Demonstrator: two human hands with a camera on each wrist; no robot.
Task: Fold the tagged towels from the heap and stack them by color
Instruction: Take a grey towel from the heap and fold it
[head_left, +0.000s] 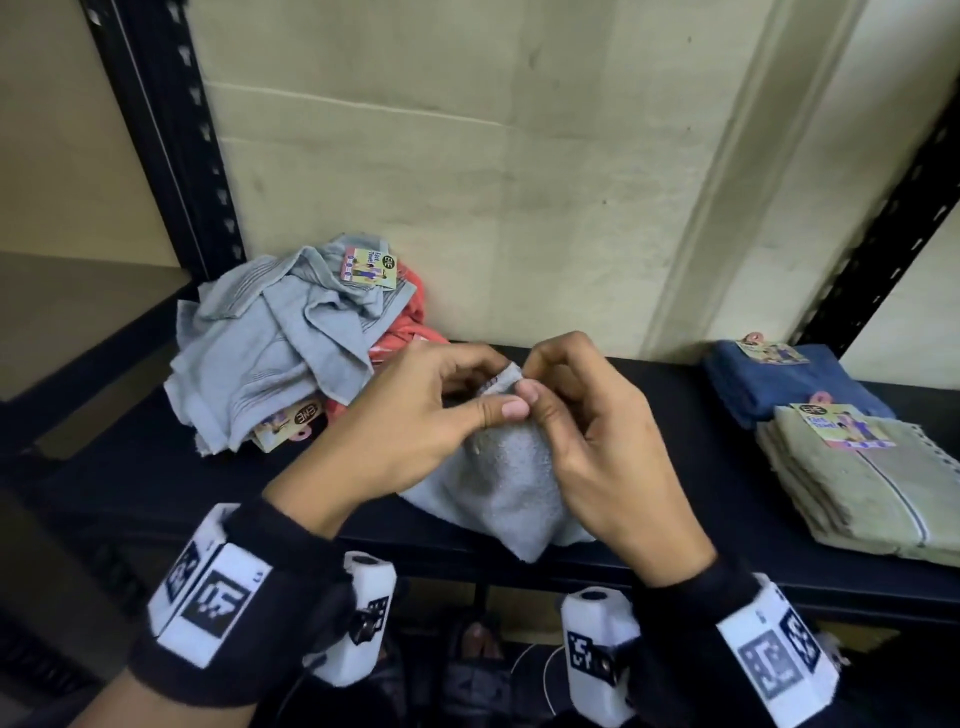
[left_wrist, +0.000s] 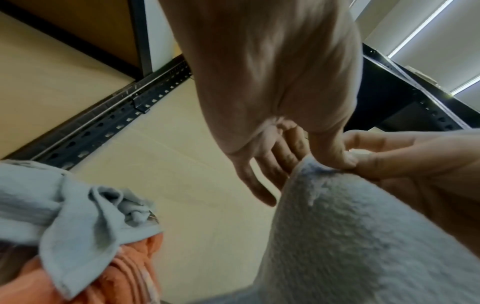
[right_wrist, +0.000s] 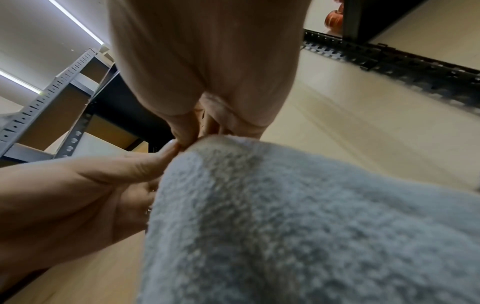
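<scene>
Towel (head_left: 498, 483), light blue terry, hung from both hands above the front edge of the black shelf (head_left: 649, 395), its lower part bunched on that edge. The left hand (head_left: 415, 415) pinched one top corner between thumb and curled fingers; the right hand (head_left: 597, 441) pinched the cloth right beside it, thumb tips almost touching. Both wrist views showed the same pinch from below, with the fabric falling away towards the cameras.

Left of the towel lay the heap (head_left: 280, 343): crumpled light blue pieces with paper tags over an orange one (head_left: 410, 322), all unfolded. Right of the towel, well apart, sat two folded stacks: a dark blue stack (head_left: 779, 384) towards the wall and an olive stack (head_left: 857, 478) in front of it, touching it, each with a tag on top. No light blue stack could be seen.

Judged from this, the step in hand was finding and matching corners on a piece just taken from the heap, before the first fold. The next move would call for the hands to slide apart along the top hem until the edge was taut, so the cloth could hang flat and be halved. The bunched lower part might carry a twist; a shake could clear it. Once folded, it would need a new spot on the shelf, clear of the other colours.
</scene>
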